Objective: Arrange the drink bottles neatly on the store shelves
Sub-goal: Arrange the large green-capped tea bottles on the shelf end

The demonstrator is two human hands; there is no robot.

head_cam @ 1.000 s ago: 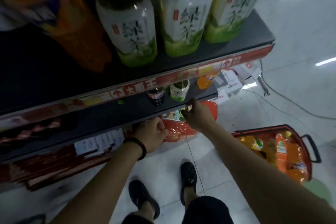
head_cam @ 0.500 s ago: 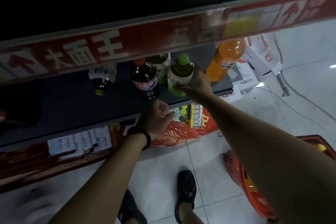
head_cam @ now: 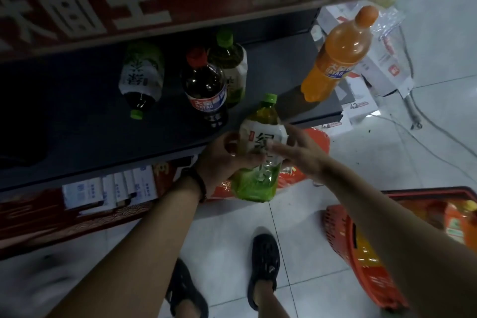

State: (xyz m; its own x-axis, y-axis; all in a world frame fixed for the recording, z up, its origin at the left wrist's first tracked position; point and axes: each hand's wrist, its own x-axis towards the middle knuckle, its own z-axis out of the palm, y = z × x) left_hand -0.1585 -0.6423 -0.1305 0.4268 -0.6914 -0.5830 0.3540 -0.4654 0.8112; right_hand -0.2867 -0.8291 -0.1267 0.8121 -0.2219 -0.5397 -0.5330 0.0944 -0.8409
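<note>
Dark shelf [head_cam: 90, 142] behind; left hand [head_cam: 222, 160] grip wraps green-tea bottle [head_cam: 258, 162]; right hand [head_cam: 302, 152] fingers spread.

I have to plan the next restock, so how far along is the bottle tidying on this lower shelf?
Early, by the look of it. Done: a cola bottle, a green tea bottle and an orange soda bottle stand on the shelf. In hand: the left hand holds another tea bottle, with the right hand open beside it. Left: one tea bottle lies tipped over, and the red basket still holds drinks.
</note>
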